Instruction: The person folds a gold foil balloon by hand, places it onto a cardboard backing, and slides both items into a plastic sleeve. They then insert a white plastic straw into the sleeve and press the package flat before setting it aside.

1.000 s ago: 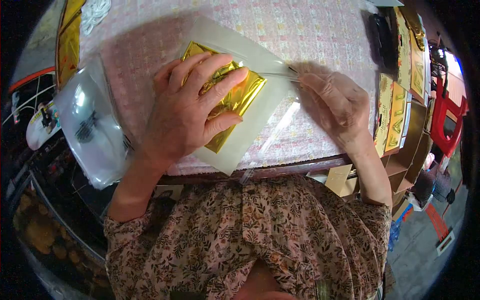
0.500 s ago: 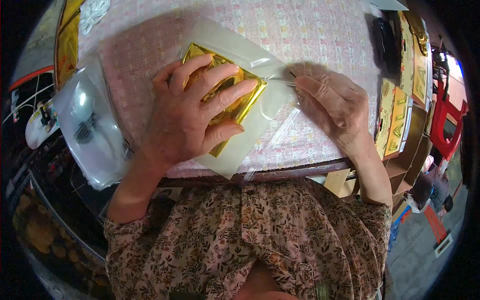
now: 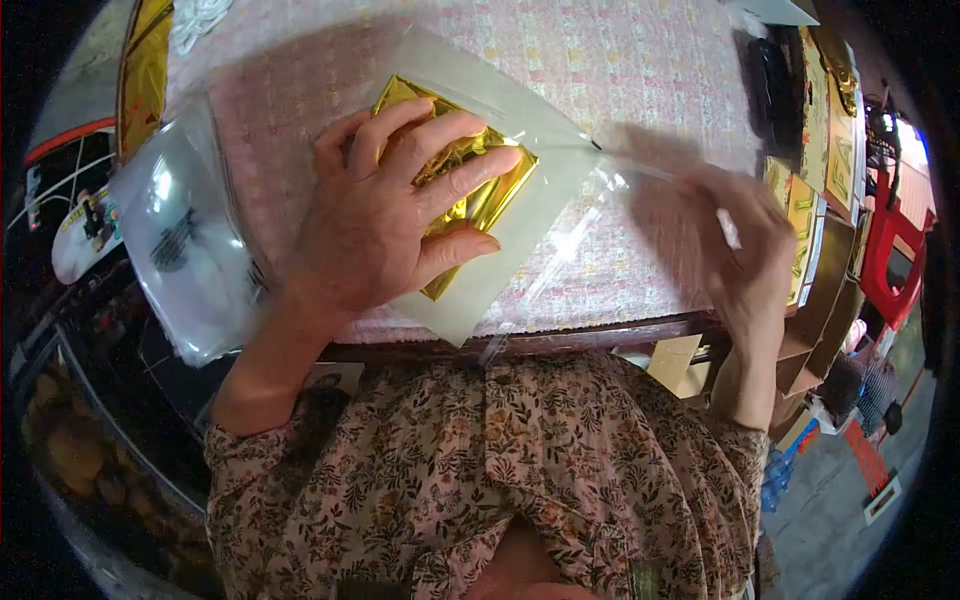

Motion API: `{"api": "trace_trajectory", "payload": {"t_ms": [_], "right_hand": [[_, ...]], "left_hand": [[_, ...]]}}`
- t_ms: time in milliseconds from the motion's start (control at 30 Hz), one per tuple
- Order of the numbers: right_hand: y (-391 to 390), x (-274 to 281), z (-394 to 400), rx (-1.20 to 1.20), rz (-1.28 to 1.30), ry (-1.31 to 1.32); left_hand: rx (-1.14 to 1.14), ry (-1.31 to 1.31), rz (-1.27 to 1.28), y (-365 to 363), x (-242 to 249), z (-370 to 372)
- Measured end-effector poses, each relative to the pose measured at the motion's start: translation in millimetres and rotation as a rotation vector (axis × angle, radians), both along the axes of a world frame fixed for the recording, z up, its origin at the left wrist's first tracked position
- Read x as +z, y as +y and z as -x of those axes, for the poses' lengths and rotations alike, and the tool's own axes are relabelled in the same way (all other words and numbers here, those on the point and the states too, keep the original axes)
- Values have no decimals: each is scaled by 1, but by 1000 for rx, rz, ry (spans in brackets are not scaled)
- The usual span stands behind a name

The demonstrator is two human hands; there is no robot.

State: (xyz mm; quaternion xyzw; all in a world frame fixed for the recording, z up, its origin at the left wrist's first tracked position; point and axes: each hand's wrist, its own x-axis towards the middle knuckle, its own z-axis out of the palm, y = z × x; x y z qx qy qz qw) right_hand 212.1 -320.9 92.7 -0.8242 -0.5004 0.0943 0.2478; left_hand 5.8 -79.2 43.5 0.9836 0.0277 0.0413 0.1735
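A gold foil square [image 3: 508, 190] lies inside a clear plastic bag [image 3: 545, 205] on the table. Over the foil rests my left hand [image 3: 385, 210], fingers spread and pressing down, covering much of its left side. To the right, my right hand [image 3: 750, 235] is raised and blurred, its fingers pinched together. A thin clear strip [image 3: 648, 168] stretches from the bag's right corner to these fingers. A small dark mark [image 3: 596, 146] shows at that corner. The bag's clear flap [image 3: 565, 248] slants down toward the table's front edge.
Clear plastic bags [image 3: 185, 250] lie at the table's left edge. A pink patterned cloth [image 3: 620, 60] covers the table. White cloth [image 3: 200, 22] sits at the far left. A black object [image 3: 775, 90], printed yellow boxes [image 3: 803, 215] and an open carton [image 3: 825, 260] line the right side.
My right hand has moved right, away from the bag's corner, and the thin strip now spans between them. My left hand and the foil have shifted slightly up and right.
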Motion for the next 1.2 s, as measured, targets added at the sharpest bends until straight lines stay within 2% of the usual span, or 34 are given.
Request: {"api": "trace_trajectory", "payload": {"t_ms": [33,67,133,167,233,300,533,1000,1200], "right_hand": [[-5,6,3,-153,59,-78],[-4,7,6,-147,57,-78],[3,6,21,132,-103,-286],[12,7,34,133,-55,-47],[25,-25,38,346,-108,-133],[36,-38,41,369,-95,-171],[33,-54,38,319,-2,-309],[33,-51,33,374,-31,-343],[32,-50,33,380,-41,-365]], "left_hand": [[0,-1,9,0,0,0],[-2,-2,19,-1,0,0],[-1,4,6,-1,1,1],[-5,9,-6,-2,2,0],[-6,-10,-16,-2,-2,1],[2,-27,-22,-2,-3,1],[-4,-44,-35,-1,-2,2],[8,-101,-77,-3,-7,6],[42,-175,12,-2,-9,9]]}}
